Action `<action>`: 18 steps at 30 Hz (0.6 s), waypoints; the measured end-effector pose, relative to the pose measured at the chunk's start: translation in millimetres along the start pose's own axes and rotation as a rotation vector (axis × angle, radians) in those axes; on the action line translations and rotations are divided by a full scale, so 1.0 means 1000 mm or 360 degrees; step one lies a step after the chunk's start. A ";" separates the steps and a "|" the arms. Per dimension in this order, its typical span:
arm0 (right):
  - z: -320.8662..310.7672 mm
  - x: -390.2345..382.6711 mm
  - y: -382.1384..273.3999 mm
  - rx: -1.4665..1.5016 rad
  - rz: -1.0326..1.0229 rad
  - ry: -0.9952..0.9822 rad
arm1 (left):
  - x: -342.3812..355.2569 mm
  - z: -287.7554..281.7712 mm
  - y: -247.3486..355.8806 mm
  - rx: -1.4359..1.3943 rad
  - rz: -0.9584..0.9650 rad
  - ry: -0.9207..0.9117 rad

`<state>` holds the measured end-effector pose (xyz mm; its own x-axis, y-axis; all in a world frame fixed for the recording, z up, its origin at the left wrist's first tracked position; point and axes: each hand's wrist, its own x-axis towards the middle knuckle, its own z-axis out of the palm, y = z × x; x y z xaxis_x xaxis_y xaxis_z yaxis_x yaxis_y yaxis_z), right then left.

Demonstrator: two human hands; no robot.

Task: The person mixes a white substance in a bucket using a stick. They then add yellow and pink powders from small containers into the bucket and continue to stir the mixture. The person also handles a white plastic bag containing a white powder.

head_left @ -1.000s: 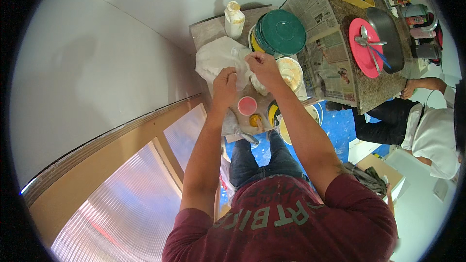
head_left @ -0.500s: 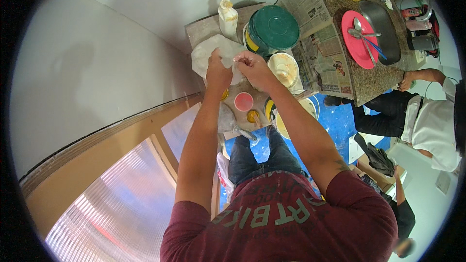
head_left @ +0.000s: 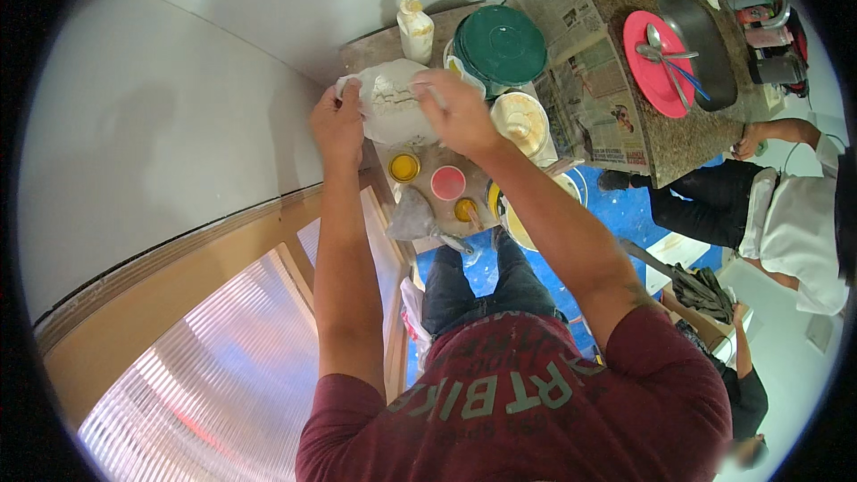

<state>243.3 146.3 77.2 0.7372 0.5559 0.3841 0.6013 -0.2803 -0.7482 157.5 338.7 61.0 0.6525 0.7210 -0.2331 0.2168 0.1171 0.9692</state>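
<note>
My left hand (head_left: 339,129) pinches the left edge of a whitish, rounded, thin sheet or bag (head_left: 388,125), which is held over a small worktop. A dark jagged line runs across its upper part; I cannot tell whether that is a tear or a crack. My right hand (head_left: 460,116) is at the sheet's right edge, its fingers smeared by motion, so its grip is unclear. Close beside the right hand stands an open white tub (head_left: 520,128) with a cream-coloured residue. Nearer me are a yellow-filled cup (head_left: 404,167) and a round container of pink material (head_left: 448,183).
Behind the sheet stand a white bottle (head_left: 416,29) and a green-lidded bucket (head_left: 500,46). A small yellow pot (head_left: 465,209) and a greyish plastic bag (head_left: 411,214) sit near me. On the right, a granite counter (head_left: 665,147) bears a pink plate (head_left: 656,89) with spoons; a person (head_left: 786,223) stands beyond.
My hands have moved apart, the left one leftward with the sheet's edge. The sheet is now spread between them, showing the dark jagged line. The yellow cup has come into full view.
</note>
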 end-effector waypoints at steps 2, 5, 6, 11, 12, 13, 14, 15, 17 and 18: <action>0.020 0.007 0.029 -0.0157 0.0280 -0.0662 | -0.007 0.003 0.024 -0.0005 -0.0026 -0.0116; 0.007 0.013 0.047 -0.1054 0.0556 -0.1735 | -0.013 -0.008 0.033 0.0084 0.0072 -0.0127; 0.012 0.012 0.049 -0.0968 0.0489 -0.1606 | -0.013 -0.010 0.032 0.0071 0.0089 -0.0120; 0.062 0.031 0.036 -0.0442 0.0204 -0.1145 | -0.022 -0.004 0.016 0.0023 0.0225 -0.0275; 0.074 0.029 0.042 -0.0553 0.0180 -0.1093 | -0.028 0.001 0.024 0.0050 0.0229 -0.0288; 0.086 0.025 0.046 -0.0665 0.0155 -0.1040 | -0.032 0.004 0.029 0.0077 0.0233 -0.0300; 0.098 0.019 0.056 -0.0770 0.0124 -0.0987 | -0.034 0.004 0.030 0.0029 0.0251 -0.0264; 0.111 0.009 0.075 -0.0831 0.0050 -0.1007 | -0.035 0.003 0.031 -0.0023 0.0270 -0.0233; 0.126 -0.009 0.106 -0.0924 -0.0012 -0.1082 | -0.037 0.001 0.034 -0.0107 0.0227 -0.0235; 0.129 -0.012 0.113 -0.0948 -0.0015 -0.1134 | -0.037 -0.004 0.038 -0.0135 0.0172 -0.0256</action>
<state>263.0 208.7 -81.6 0.4867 0.8543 -0.1822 0.8108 -0.5195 -0.2698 138.5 319.3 106.4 0.7775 0.6153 -0.1303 0.0814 0.1070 0.9909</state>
